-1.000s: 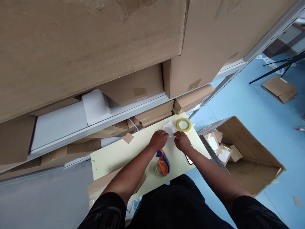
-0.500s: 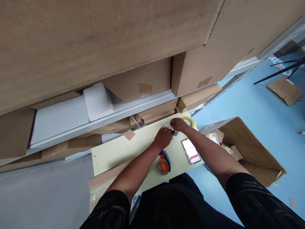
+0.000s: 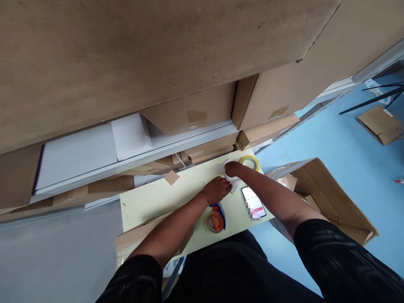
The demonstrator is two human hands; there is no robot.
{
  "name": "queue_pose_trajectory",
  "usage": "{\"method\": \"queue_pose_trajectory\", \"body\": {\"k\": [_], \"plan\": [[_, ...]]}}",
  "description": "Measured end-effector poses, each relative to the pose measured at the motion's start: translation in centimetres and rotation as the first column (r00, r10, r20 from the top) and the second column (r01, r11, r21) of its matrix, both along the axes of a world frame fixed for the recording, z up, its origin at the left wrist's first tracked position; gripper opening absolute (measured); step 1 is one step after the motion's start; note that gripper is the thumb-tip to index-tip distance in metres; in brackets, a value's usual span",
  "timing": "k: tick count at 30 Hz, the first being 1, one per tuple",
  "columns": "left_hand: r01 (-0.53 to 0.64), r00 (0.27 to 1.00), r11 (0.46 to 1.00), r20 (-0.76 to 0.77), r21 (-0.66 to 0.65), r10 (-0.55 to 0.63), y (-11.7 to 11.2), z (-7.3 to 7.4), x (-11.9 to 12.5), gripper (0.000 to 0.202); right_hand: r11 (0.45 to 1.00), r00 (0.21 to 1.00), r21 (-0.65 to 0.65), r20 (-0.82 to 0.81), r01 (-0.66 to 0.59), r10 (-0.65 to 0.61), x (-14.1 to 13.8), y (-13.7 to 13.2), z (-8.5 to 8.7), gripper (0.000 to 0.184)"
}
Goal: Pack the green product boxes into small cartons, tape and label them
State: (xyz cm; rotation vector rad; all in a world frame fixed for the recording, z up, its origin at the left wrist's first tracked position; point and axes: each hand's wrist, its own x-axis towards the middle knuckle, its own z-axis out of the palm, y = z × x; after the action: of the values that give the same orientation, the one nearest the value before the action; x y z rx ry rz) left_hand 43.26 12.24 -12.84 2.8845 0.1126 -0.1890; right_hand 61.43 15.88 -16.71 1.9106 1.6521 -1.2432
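Though partly hidden, hands point(image 3: 217, 190) curled just apart, seemingly clamped on white paper point(image 3: 235, 184).

open stretch of worktop point(image 3: 186, 191) left of the left hand point(image 3: 217, 189), carton point(image 3: 140, 233) along its near edge, tape dispenser point(image 3: 216, 221) on the near side, phone point(image 3: 256, 204) and yellow tape roll point(image 3: 251, 159) crowding the right hand point(image 3: 232, 169), shelf point(image 3: 170, 150) beyond the far edge

Sheet point(image 3: 234, 185) looks like matt paper, tape point(image 3: 258, 163) is shiny plastic, phone point(image 3: 253, 201) glossy (glass, looks like), big box point(image 3: 142, 59) dull cardboard, sleeve point(image 3: 135, 277) soft-looking cloth.
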Motion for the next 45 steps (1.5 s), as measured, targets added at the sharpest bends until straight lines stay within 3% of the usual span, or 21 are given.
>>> {"method": "queue_pose_trajectory", "body": {"k": [4, 10, 12, 14, 17, 18, 20, 22, 24, 26, 30, 32, 35, 38, 45], "plan": [[0.059, 0.998, 0.998, 0.032, -0.021, -0.058, -0.3, 0.2, -0.5, 0.03, 0.992, 0.995, -0.086, 0.043, -0.088, 0.092, -0.6, -0.3, 0.8, 0.016], [0.051, 0.997, 0.996, 0.068, -0.067, -0.047, -1.6, 0.4, -0.6, 0.028, 0.993, 0.993, -0.05, 0.053, -0.105, 0.107, -1.0, -0.3, 1.9, 0.019], [-0.042, 0.998, 0.993, 0.047, -0.113, 0.047, -2.1, 0.6, -0.5, 0.026, 0.997, 0.995, -0.008, 0.051, -0.083, 0.083, -0.7, -0.1, 2.7, 0.019], [-0.204, 0.976, 0.963, 0.033, -0.175, 0.213, -2.4, 0.8, -0.1, 0.025, 0.996, 0.997, 0.065, 0.047, -0.062, 0.059, 0.1, -0.4, 4.0, 0.02], [-0.445, 0.879, 0.851, 0.043, -0.28, 0.474, -2.9, 1.4, 1.1, 0.027, 0.952, 0.994, 0.296, 0.039, 0.083, -0.099, 2.3, -3.7, 6.6, 0.03], [-0.495, 0.843, 0.809, 0.048, -0.316, 0.535, -3.1, 1.5, 1.6, 0.027, 0.857, 0.961, 0.448, -0.018, 0.256, -0.278, 2.9, -5.7, 7.5, 0.034], [-0.532, 0.803, 0.752, 0.049, -0.389, 0.594, -3.5, 1.9, 2.5, 0.025, 0.576, 0.773, 0.559, -0.21, 0.597, -0.598, 3.5, -10.5, 8.6, 0.044], [-0.511, 0.808, 0.728, 0.032, -0.457, 0.588, -4.0, 2.1, 3.2, 0.024, 0.38, 0.523, 0.378, -0.422, 0.844, -0.741, 2.7, -15.1, 8.9, 0.051], [-0.439, 0.854, 0.736, 0.015, -0.515, 0.52, -4.1, 2.1, 3.4, 0.027, 0.318, 0.318, 0.092, -0.517, 0.944, -0.795, 0.9, -18.4, 8.3, 0.051], [-0.343, 0.908, 0.774, 0.024, -0.531, 0.419, -3.7, 1.6, 3.5, 0.029, 0.258, 0.206, -0.027, -0.526, 0.966, -0.825, -1.0, -19.9, 7.3, 0.049], [-0.224, 0.969, 0.92, 0.024, -0.322, 0.245, -1.1, -0.4, 4.4, 0.036, 0.152, 0.152, 0.042, -0.508, 0.988, -0.848, -2.2, -19.9, 5.6, 0.037], [-0.191, 0.982, 0.965, -0.036, -0.182, 0.187, 0.1, -1.7, 5.1, 0.043, 0.099, 0.082, -0.006, -0.511, 0.995, -0.855, -1.9, -19.9, 5.2, 0.033], [-0.147, 0.984, 0.986, -0.109, -0.083, 0.138, 0.9, -3.3, 5.8, 0.047, -0.029, -0.124, -0.189, -0.514, 0.982, -0.849, -1.4, -20.2, 4.7, 0.027], [-0.139, 0.985, 0.989, -0.11, -0.058, 0.132, 0.7, -3.9, 5.8, 0.05, -0.144, -0.282, -0.3, -0.493, 0.943, -0.823, -1.6, -20.9, 4.3, 0.022], [-0.162, 0.98, 0.986, -0.125, -0.03, 0.157, -0.1, -3.8, 5.7, 0.061, -0.31, -0.488, -0.424, -0.42, 0.851, -0.765, -3.1, -23.1, 3.5, 0.018]]}}
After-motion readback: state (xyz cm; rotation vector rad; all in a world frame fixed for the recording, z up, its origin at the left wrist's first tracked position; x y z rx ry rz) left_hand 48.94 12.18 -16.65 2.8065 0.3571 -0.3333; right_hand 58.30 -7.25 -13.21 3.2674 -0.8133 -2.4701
